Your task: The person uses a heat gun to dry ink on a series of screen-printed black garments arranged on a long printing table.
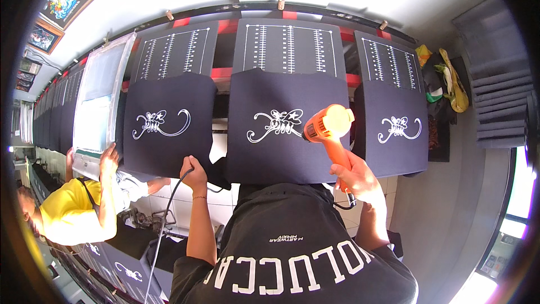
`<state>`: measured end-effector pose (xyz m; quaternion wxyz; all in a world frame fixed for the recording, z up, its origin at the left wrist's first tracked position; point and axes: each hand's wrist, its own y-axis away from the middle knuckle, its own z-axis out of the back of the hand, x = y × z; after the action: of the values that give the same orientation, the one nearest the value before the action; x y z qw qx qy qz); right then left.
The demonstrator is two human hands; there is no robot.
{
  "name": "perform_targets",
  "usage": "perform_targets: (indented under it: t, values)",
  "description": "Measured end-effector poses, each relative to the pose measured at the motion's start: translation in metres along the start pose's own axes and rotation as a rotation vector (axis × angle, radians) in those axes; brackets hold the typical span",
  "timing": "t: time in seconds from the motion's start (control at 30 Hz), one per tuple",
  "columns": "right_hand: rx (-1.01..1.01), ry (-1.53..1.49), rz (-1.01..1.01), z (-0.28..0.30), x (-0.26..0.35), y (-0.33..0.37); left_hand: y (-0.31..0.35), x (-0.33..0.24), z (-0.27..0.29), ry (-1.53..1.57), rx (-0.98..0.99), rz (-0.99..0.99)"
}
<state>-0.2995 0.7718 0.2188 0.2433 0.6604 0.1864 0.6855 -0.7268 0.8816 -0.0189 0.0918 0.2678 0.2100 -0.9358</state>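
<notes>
I count one orange heat gun (pixel 332 126). Cord (pixel 169 205): at least one; can't tell whether visible lengths join. Camera wearer's hands: two, left hand (pixel 194 174) and right hand (pixel 358 179). Dark cloths (pixel 281 95) in front row: three, one white print (pixel 398 128) each. I see two more such prints lower left. Marked boards (pixel 304 50) above cloths: three. Co-workers (pixel 79 208): one, two hands. Screen frames (pixel 97 124): one. Framed wall pictures (pixel 66 1): at least two; others too blurred for me.

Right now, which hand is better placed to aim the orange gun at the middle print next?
Probably the right: the right hand already grips the orange gun, with its nozzle toward the middle print. The left hand is holding a cord.
</notes>
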Motion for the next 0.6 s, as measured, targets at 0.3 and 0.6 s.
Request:
perform_targets:
  t: [0.3,0.6]
  values:
    - [0.047,0.017,-0.002,-0.015,0.010,-0.013,-0.001,-0.003,0.003,-0.015,0.005,0.015]
    - [0.004,0.046,-0.010,-0.039,0.027,-0.025,-0.011,-0.010,0.019,0.046,0.207,0.059]
